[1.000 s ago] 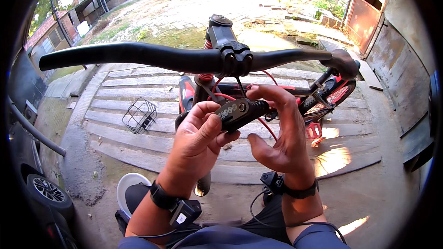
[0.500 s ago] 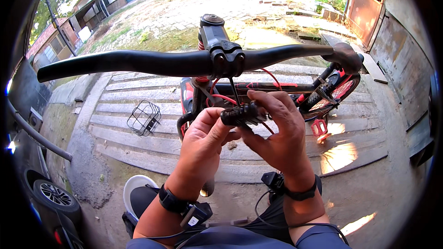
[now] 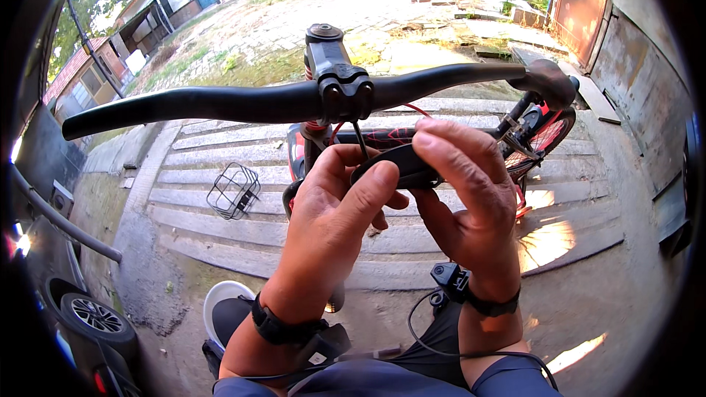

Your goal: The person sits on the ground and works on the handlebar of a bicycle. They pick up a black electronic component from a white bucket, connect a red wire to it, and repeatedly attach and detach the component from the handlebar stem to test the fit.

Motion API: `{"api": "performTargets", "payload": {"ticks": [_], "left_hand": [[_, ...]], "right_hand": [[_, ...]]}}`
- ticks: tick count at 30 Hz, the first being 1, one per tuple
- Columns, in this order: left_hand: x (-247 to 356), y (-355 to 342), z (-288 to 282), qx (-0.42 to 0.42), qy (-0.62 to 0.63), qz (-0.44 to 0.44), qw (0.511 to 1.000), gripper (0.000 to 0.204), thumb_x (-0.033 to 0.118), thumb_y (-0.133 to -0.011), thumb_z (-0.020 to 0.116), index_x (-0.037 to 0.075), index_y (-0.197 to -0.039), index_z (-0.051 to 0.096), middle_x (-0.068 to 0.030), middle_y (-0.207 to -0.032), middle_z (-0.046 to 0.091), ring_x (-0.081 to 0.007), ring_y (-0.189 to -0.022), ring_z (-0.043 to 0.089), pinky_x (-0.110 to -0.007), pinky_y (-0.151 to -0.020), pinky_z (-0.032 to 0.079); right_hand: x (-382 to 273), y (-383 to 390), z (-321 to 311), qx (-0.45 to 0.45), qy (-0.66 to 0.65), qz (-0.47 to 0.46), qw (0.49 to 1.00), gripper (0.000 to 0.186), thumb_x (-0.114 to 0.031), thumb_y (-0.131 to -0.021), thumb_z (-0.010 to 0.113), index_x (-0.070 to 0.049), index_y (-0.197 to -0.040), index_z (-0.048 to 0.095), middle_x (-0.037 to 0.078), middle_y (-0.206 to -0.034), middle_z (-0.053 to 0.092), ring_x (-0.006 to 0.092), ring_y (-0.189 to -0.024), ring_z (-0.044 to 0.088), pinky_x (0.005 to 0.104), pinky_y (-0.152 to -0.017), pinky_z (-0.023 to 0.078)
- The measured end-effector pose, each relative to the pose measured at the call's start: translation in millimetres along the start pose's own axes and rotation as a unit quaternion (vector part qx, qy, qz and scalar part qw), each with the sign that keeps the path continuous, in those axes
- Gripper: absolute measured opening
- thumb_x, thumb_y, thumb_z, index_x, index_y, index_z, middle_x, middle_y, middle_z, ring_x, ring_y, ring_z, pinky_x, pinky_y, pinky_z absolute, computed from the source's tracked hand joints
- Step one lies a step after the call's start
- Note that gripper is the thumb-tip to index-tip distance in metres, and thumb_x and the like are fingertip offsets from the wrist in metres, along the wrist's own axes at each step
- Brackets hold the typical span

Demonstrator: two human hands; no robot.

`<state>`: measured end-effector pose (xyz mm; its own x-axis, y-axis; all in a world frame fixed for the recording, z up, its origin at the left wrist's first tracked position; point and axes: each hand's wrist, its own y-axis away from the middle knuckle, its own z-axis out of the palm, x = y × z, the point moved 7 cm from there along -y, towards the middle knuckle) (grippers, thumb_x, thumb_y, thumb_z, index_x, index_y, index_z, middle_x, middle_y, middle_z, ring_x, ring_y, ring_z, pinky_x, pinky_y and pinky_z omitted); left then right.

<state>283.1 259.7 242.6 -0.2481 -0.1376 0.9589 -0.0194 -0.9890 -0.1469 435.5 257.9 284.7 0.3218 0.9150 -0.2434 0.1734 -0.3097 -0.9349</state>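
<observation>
Between my two hands is a black folding multi-tool (image 3: 403, 165), turned so its smooth flat side shows. A thin dark rod, which looks like its hex key (image 3: 359, 140), runs up from it to the clamp of the bicycle stem (image 3: 334, 66). My left hand (image 3: 331, 213) pinches the tool's near end with thumb and fingers. My right hand (image 3: 471, 191) grips the other end, fingers over the top and thumb below. The black handlebar (image 3: 220, 103) spans above both hands, without grips on its visible left end. Whether the rod's tip sits in a bolt is hidden.
The bicycle's rear wheel (image 3: 548, 140) lies to the right, beyond the saddle (image 3: 551, 84). A black wire basket (image 3: 234, 190) rests on the slatted ground at left. Near my left leg is a white bucket (image 3: 215, 305); a car wheel (image 3: 95, 316) shows farther left.
The multi-tool has turned from its ribbed edge to its flat side. My right hand has shifted slightly right. The stem and handlebar clamp appear a little farther left.
</observation>
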Motion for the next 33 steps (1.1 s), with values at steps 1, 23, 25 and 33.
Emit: {"api": "performTargets", "payload": {"ticks": [1,23,25,33], "left_hand": [[-2,-1,1,-0.004,0.027,-0.003,1.000,0.051,0.037,-0.097,0.064,-0.001,-0.128,0.049,-0.0140,-0.106,0.068,-0.0200,-0.087,0.070,-0.024,-0.066,0.053],[-44,18,3,-0.143,0.429,-0.079,0.888,0.049,0.048,-0.102,0.051,0.007,-0.129,0.058,-0.0100,-0.115,0.069,-0.0204,-0.107,0.067,-0.036,-0.090,0.055],[-41,21,2,-0.095,0.411,-0.087,0.902,0.052,0.049,-0.102,0.049,0.005,-0.129,0.057,-0.0117,-0.115,0.068,-0.0223,-0.108,0.067,-0.038,-0.091,0.055],[-29,19,2,-0.120,0.328,-0.045,0.936,0.047,0.025,-0.100,0.060,0.001,-0.138,0.048,-0.0130,-0.130,0.061,-0.0230,-0.120,0.060,-0.040,-0.104,0.048]], "right_hand": [[0,1,-2,-0.011,0.034,-0.004,0.999,0.059,0.004,-0.075,0.073,-0.003,-0.131,0.058,0.017,-0.123,0.063,0.0306,-0.112,0.062,0.0397,-0.092,0.052],[-17,-1,0,0.040,-0.086,0.001,0.995,0.041,-0.007,-0.063,0.085,-0.009,-0.101,0.070,0.011,-0.098,0.065,0.0293,-0.090,0.067,0.0368,-0.075,0.056],[-19,-1,-1,0.012,-0.095,-0.013,0.995,0.042,-0.005,-0.059,0.084,-0.010,-0.098,0.070,0.010,-0.097,0.065,0.0297,-0.090,0.067,0.0376,-0.075,0.056],[-20,-4,-11,-0.135,-0.158,0.035,0.978,0.037,-0.017,-0.061,0.088,-0.011,-0.092,0.069,0.007,-0.097,0.065,0.0297,-0.093,0.065,0.0410,-0.080,0.052]]}}
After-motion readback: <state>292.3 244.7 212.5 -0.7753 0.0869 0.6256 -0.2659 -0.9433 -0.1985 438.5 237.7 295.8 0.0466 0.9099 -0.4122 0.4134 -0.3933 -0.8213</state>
